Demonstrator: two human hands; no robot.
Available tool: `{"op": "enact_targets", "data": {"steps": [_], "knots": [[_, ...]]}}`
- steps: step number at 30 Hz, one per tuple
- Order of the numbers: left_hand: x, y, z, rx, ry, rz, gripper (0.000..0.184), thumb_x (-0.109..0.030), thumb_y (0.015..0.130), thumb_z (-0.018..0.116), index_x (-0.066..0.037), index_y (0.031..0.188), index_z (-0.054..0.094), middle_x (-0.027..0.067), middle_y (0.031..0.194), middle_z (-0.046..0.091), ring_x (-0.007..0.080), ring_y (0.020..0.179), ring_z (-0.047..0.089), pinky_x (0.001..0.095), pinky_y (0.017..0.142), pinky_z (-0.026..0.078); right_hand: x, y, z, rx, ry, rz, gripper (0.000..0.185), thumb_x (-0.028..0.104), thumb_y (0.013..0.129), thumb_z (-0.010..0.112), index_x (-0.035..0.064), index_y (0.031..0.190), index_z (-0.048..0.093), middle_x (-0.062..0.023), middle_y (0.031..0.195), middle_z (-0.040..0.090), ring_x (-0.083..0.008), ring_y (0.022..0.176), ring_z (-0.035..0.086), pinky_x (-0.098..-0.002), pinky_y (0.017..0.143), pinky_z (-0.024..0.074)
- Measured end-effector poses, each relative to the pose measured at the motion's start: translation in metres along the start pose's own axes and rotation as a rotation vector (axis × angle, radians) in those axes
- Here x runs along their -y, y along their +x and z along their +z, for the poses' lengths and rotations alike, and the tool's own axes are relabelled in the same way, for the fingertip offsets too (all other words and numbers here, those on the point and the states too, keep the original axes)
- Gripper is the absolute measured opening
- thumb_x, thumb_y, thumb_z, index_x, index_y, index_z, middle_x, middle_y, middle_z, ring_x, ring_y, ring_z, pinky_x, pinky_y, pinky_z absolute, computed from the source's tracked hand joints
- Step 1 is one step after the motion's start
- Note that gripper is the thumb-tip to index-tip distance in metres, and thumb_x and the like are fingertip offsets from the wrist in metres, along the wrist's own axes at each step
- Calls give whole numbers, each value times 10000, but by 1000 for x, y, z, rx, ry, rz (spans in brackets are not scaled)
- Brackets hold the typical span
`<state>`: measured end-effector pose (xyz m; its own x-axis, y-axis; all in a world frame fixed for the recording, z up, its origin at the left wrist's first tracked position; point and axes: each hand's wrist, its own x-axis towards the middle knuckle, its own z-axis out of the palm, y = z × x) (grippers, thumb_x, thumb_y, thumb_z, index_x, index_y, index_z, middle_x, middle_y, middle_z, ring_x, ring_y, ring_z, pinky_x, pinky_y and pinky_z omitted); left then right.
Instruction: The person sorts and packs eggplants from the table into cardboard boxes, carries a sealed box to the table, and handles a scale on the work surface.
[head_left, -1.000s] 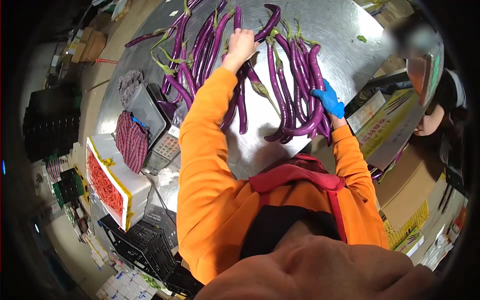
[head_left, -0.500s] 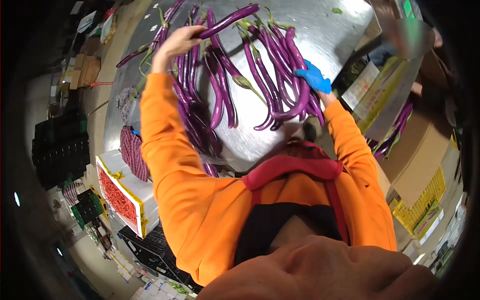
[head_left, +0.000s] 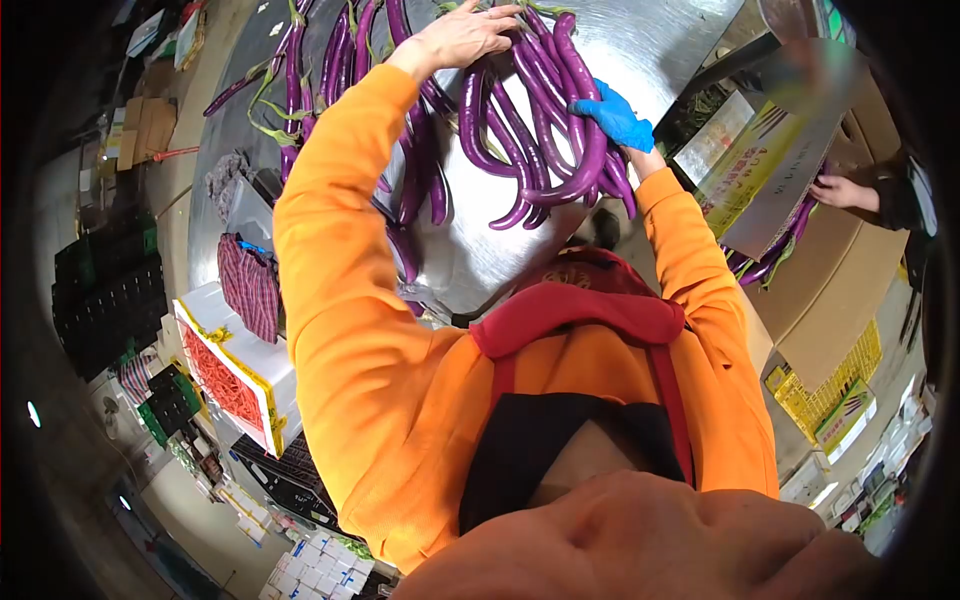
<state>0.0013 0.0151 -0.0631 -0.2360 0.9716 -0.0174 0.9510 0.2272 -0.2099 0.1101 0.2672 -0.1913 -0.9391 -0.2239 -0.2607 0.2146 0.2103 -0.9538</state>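
i'm watching via the head cam: a bunch of long, glossy purple eggplants w/ green stem ends (head_left: 545, 87) is lying btwn the wearer's hands on a shiny, bare-metal tabletop (head_left: 480, 240). key relation: the bunch's long axis is running fore-aft, stems at the far end, curved tips pointing back at the wearer, w/ a slight slant to the r.

the bare l. hand (head_left: 465, 38) is sitting at the far stem end, palm down, fingers spread a bit, right by the top of a hooked purple eggplant on the bunch's l. side (head_left: 468, 115); can't tell if it's gripping or just touching.

the r. hand in a thin blue glove (head_left: 618, 118) is resting on the bunch's r. flank, approx mid-length, fingers over the outermost curved purple eggplant (head_left: 596, 145). i'm seeing contact, but can't tell if it's closing round anything. so r. is nearer the middle, l. nearer the stems.

more purple eggplants (head_left: 420, 165) are lying l. of the bunch, partly behind the orange sleeve (head_left: 340, 210). far r., a co-worker's bare hand (head_left: 845, 192) is reaching over an open brown cardboard box (head_left: 835, 285).
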Motion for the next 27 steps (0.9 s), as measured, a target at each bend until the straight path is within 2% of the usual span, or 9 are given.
{"op": "enact_targets", "data": {"steps": [3, 6, 8, 10, 12, 15, 19, 22, 27], "knots": [[-5, 10, 21, -120, 111, 21, 236, -195, 713, 623, -84, 920, 617, 103, 1207, 500, 272, 1266, 338, 516, 1063, 200, 2, -2, 0, 5, 54, 17, 536, 259, 718, 665, 29, 1181, 527, -122, 1020, 621, -217, 919, 581, -311, 859, 435], [-47, 9, -7, -343, -10, -388, 333, -223, 777, 608, -63, 1066, 569, 158, 1229, 480, 314, 1226, 373, 454, 1027, 288, 5, -4, -3, 36, 65, 48, 526, 242, 720, 659, 32, 1184, 525, -121, 1018, 620, -214, 917, 580, -311, 855, 438], [-72, -2, 29, -722, -199, -755, 245, -30, 718, 578, -58, 960, 550, 140, 1069, 515, 311, 1047, 487, 451, 920, 368, 9, -2, -2, 57, 77, 50, 522, 233, 721, 656, 33, 1185, 524, -120, 1017, 620, -213, 916, 579, -311, 853, 439], [-123, -21, 35, -816, -196, -1105, 285, -44, 708, 607, -24, 977, 515, 164, 998, 510, 328, 1007, 488, 404, 883, 395, 12, -2, -2, 55, 64, 62, 527, 229, 719, 652, 38, 1191, 519, -120, 1015, 620, -211, 912, 580, -310, 850, 440], [-170, -31, 30, -711, -472, -1413, 278, -61, 730, 614, 3, 976, 501, 178, 979, 505, 325, 936, 498, 392, 830, 412, 12, -4, -2, 58, 51, 64, 529, 227, 717, 650, 40, 1194, 516, -119, 1014, 620, -210, 910, 580, -310, 849, 441], [-211, -21, 34, -691, -424, -1485, 325, -74, 728, 630, 12, 1003, 480, 177, 933, 499, 312, 872, 509, 379, 779, 422, 10, 0, 0, 53, 19, 28, 542, 210, 707, 651, 31, 1199, 509, -122, 1007, 618, -205, 902, 578, -311, 845, 443], [-230, -7, 45, -881, -604, -1565, 410, -33, 700, 617, 23, 1068, 445, 192, 955, 438, 312, 866, 470, 385, 775, 399, 23, -5, -1, 78, 51, 62, 531, 147, 725, 656, 12, 1211, 490, -99, 1026, 606, -192, 896, 565, -306, 843, 443], [-235, -6, 47, -954, -998, -1806, 523, 16, 672, 606, 29, 1154, 403, 192, 971, 420, 302, 863, 470, 384, 794, 399, 17, 0, -4, 100, 90, 49, 530, 155, 707, 662, 10, 1192, 503, -108, 1006, 613, -200, 879, 574, -310, 825, 453], [-262, 8, -10, -901, -806, -1846, 587, -5, 646, 631, 15, 1188, 406, 175, 989, 461, 256, 904, 493, 338, 777, 412, 12, 7, -13, 188, 212, 109, 518, 108, 726, 646, 13, 1210, 489, -99, 1012, 604, -186, 866, 573, -314, 812, 464]]}}
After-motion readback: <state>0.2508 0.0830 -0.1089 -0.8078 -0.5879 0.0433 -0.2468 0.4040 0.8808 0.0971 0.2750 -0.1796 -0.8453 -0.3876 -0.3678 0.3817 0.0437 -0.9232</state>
